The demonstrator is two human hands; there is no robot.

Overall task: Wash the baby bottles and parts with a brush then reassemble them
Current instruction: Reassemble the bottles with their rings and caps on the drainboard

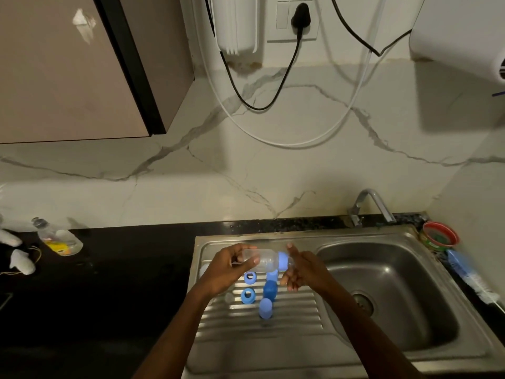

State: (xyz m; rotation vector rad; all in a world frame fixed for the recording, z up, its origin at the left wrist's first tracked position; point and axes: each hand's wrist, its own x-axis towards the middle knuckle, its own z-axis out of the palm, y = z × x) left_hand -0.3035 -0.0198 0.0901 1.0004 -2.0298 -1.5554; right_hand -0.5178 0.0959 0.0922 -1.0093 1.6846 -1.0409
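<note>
Baby bottle of clear plastic (pixel 261 260), fitted with a blue screw collar (pixel 282 261), is held horizontally above the ribbed drainboard (pixel 287 318) of the stainless steel sink (pixel 410 337).

Left hand (pixel 229 269): fingers and thumb are curled round the base end of the bottle body, gripping it. Right hand (pixel 300 270): fingers are curled at the collar end of the bottle, in contact with the blue collar; the exact finger placement is blurred.

Directly below the bottle, on the drainboard, lie loose blue parts: two blue rings (pixel 249 286) set one behind the other, and three blue caps (pixel 266 308) in a row just beside them. A small clear part (pixel 229 297) rests near the left forearm; its type cannot be determined.

The sink basin (pixel 396 291) with its round drain (pixel 362 302) lies to the right of the hands. A chrome tap (pixel 371 203) stands on the rear rim. On the right rim lies a bottle brush with blue handle and white bristles (pixel 472 277), and behind it sits a red-rimmed bowl (pixel 440 234).

On the black desk (pixel 123 269), well apart to the left, lies a clear bottle with a yellow label (pixel 58 238), tilted on its side, and white soft items (pixel 19 258) near the left edge.
</note>
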